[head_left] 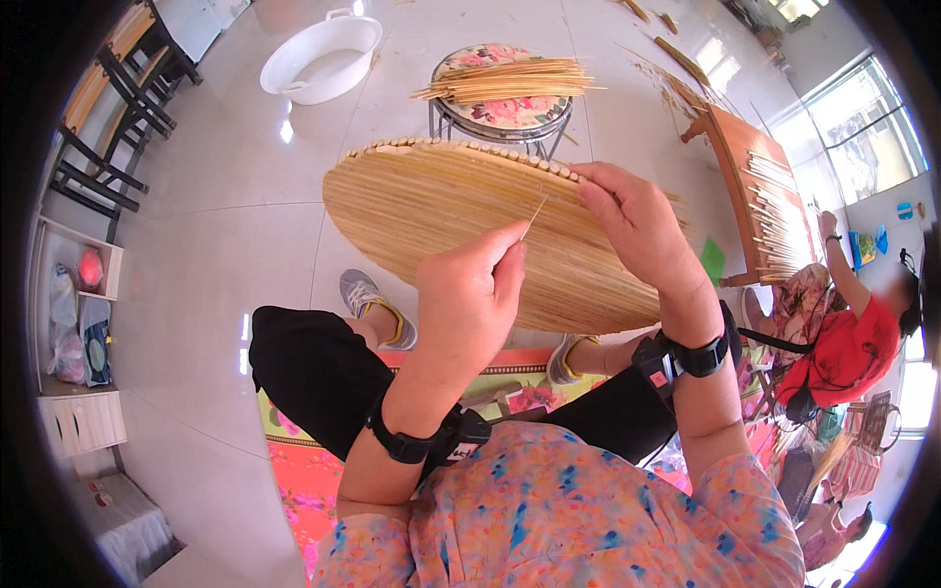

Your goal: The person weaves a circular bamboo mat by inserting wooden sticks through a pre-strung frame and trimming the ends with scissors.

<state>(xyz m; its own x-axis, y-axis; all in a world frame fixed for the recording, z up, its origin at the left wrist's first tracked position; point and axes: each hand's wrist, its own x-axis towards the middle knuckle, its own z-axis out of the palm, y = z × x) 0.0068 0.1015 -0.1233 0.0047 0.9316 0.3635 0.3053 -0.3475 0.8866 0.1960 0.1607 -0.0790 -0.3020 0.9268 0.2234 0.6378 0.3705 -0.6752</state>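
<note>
A large round mat of pale stalks (441, 211) lies tilted across my lap, its far rim showing a row of cut stalk ends. My right hand (632, 220) grips that rim on the right, thumb on the near face and fingers curled behind, partly hidden. Over the middle of the mat, my left hand (475, 279) is closed in a pinch on a thin needle (535, 216). The needle's tip points up toward the rim, near my right thumb. Whether thread runs from it, I cannot make out.
Ahead, a bundle of stalks (520, 80) rests on a flowered round stool (505, 116). A white basin (323, 64) stands to its left. At right, a person in red (843, 358) sits beside a wooden table (730, 186) bearing stalks. Chairs (113, 122) line the left wall.
</note>
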